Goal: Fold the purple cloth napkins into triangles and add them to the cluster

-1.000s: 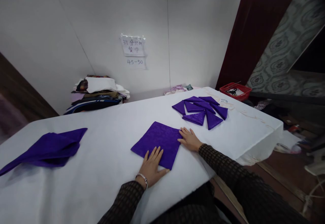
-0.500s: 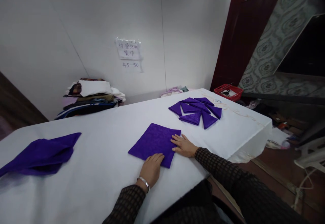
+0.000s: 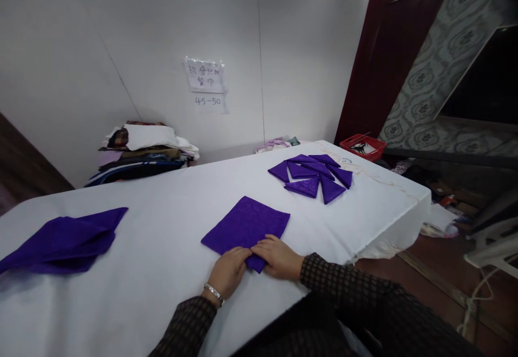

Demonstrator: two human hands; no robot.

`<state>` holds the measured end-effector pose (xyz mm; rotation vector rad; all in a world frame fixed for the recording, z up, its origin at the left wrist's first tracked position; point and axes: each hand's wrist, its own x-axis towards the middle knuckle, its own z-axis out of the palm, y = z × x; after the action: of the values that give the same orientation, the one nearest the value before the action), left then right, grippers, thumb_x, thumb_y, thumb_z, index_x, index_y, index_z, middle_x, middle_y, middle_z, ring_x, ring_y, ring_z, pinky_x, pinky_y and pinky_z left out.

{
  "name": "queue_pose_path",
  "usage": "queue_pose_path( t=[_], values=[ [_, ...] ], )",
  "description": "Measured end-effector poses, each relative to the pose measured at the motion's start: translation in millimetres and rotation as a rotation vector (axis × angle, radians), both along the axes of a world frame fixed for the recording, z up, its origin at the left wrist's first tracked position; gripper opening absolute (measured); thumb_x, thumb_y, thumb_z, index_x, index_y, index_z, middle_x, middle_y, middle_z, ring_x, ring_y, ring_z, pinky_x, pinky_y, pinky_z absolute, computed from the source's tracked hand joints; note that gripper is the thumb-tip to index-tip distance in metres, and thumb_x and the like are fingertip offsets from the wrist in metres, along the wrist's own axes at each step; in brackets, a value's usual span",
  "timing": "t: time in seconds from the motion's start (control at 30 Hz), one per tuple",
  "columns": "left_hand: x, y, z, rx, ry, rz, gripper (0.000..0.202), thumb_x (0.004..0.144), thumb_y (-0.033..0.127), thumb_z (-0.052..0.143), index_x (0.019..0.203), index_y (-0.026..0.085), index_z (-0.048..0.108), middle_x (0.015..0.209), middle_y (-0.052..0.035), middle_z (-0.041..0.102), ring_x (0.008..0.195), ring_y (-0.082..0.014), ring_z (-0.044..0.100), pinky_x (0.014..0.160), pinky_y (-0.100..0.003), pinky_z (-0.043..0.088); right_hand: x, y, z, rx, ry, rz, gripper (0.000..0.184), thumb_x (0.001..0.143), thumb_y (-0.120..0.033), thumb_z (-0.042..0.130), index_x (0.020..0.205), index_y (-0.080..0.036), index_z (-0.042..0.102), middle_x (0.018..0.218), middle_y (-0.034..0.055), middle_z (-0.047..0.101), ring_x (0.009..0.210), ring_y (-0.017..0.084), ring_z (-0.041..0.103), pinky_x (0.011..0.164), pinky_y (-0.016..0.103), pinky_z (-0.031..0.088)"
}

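Note:
A purple cloth napkin [image 3: 246, 219], folded into a flat square, lies on the white-covered table before me, one corner toward me. Both my hands are at its near corner, with their fingertips almost meeting. My left hand [image 3: 230, 271], a metal bracelet at its wrist, has its fingers closed on the near-left edge. My right hand [image 3: 279, 257] has its fingers bent over the near-right edge. The corner tip pokes out between the hands. Both thumbs are mostly hidden.
Several purple napkins folded into triangles [image 3: 299, 187] lie at the back right of the white tablecloth [image 3: 162, 227]. A loose purple cloth [image 3: 65, 243] is at the left. Behind the table are a pile of clothes [image 3: 149, 152] and a red basket [image 3: 364, 146].
My right hand has come from the napkin's right corner toward me, beside the left hand. The left hand has shifted slightly left. Both fingers now curl at the near corner.

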<state>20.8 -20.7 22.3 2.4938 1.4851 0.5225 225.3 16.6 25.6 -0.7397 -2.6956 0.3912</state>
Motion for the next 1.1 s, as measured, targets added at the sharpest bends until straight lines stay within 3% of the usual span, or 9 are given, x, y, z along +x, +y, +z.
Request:
queue_pose_path(
  t=[0.13, 0.3, 0.4, 0.47, 0.6, 0.73, 0.8, 0.93, 1.1],
  values=[
    [-10, -2, -5.7, -0.001, 0.022, 0.006, 0.051, 0.073, 0.008, 0.042, 0.12, 0.02, 0.057, 0.124, -0.0057, 0.061, 0.118, -0.0205, 0.052, 0.103, -0.041, 0.042, -6, -2, -14.9, -0.009, -0.015, -0.017, 0.043, 0.076, -0.018, 0.054, 0.119, -0.017, 0.057, 0.125, 0.0091, 0.059, 0.12, 0.023, 0.048, 0.103, 0.037, 0.031],
    [-50, 5, -6.5, -0.095, 0.094, 0.015, 0.056, 0.075, 0.01, 0.04, 0.129, 0.022, 0.05, 0.14, -0.0047, 0.047, 0.132, -0.0205, 0.036, 0.11, -0.048, 0.028, 3, -6, -21.5, -0.044, -0.058, -0.02, 0.048, 0.08, -0.018, 0.05, 0.128, -0.016, 0.052, 0.137, 0.0102, 0.048, 0.13, 0.024, 0.038, 0.107, 0.041, 0.026],
    [-66, 15, -0.5, -0.097, 0.114, 0.188, 0.048, 0.083, 0.018, 0.037, 0.129, 0.021, 0.05, 0.139, -0.0056, 0.047, 0.133, -0.0211, 0.035, 0.111, -0.05, 0.023, 5, -10, -20.7, -0.063, -0.064, -0.014, 0.05, 0.081, -0.019, 0.048, 0.132, -0.017, 0.049, 0.141, 0.0098, 0.043, 0.133, 0.023, 0.033, 0.108, 0.043, 0.023],
    [-64, 23, 3.9, -0.067, 0.123, 0.299, 0.044, 0.089, 0.03, 0.034, 0.128, 0.02, 0.051, 0.139, -0.0072, 0.048, 0.134, -0.0225, 0.034, 0.111, -0.05, 0.021, 5, -12, -19.7, -0.082, -0.071, -0.017, 0.05, 0.082, -0.018, 0.048, 0.132, -0.017, 0.049, 0.142, 0.0095, 0.042, 0.134, 0.023, 0.032, 0.109, 0.043, 0.022],
    [-48, 41, 3.1, -0.057, 0.206, 0.356, 0.053, 0.089, 0.049, 0.035, 0.132, 0.019, 0.047, 0.145, -0.0085, 0.04, 0.137, -0.0251, 0.027, 0.112, -0.05, 0.016, 8, -13, -13.3, -0.132, -0.089, -0.019, 0.053, 0.081, -0.018, 0.049, 0.134, -0.018, 0.047, 0.144, 0.0105, 0.039, 0.135, 0.023, 0.028, 0.11, 0.044, 0.019],
    [-47, 50, -7.6, -0.127, 0.253, 0.43, 0.061, 0.088, 0.052, 0.035, 0.139, 0.019, 0.037, 0.149, -0.009, 0.03, 0.138, -0.0273, 0.023, 0.11, -0.052, 0.019, 10, -5, 7.5, -0.283, -0.14, 0.097, 0.066, 0.082, -0.04, 0.057, 0.14, -0.018, 0.037, 0.148, 0.0137, 0.029, 0.138, 0.027, 0.021, 0.11, 0.046, 0.016],
    [-50, 50, -10.5, -0.128, 0.264, 0.429, 0.062, 0.088, 0.053, 0.034, 0.14, 0.019, 0.035, 0.15, -0.0086, 0.028, 0.139, -0.0268, 0.021, 0.11, -0.052, 0.018, 6, 7, 20.5, -0.348, -0.135, 0.123, 0.071, 0.083, -0.054, 0.054, 0.142, -0.019, 0.035, 0.149, 0.0131, 0.027, 0.138, 0.026, 0.019, 0.111, 0.046, 0.015],
    [-51, 49, -8.9, -0.142, 0.292, 0.434, 0.064, 0.089, 0.053, 0.032, 0.141, 0.017, 0.033, 0.151, -0.009, 0.027, 0.139, -0.0264, 0.02, 0.111, -0.051, 0.017, -9, 44, 31.0, -0.24, -0.102, -0.038, 0.069, 0.089, -0.06, 0.039, 0.142, -0.016, 0.035, 0.15, 0.0148, 0.025, 0.14, 0.026, 0.015, 0.112, 0.047, 0.009],
    [-51, 50, -9.5, -0.141, 0.311, 0.433, 0.065, 0.089, 0.053, 0.03, 0.142, 0.016, 0.032, 0.151, -0.0093, 0.025, 0.14, -0.0261, 0.019, 0.111, -0.051, 0.017, 0, 77, 8.7, -0.15, -0.206, -0.266, 0.069, 0.09, -0.061, 0.033, 0.143, -0.018, 0.031, 0.151, 0.0134, 0.023, 0.139, 0.028, 0.016, 0.109, 0.054, 0.008]
  ],
)
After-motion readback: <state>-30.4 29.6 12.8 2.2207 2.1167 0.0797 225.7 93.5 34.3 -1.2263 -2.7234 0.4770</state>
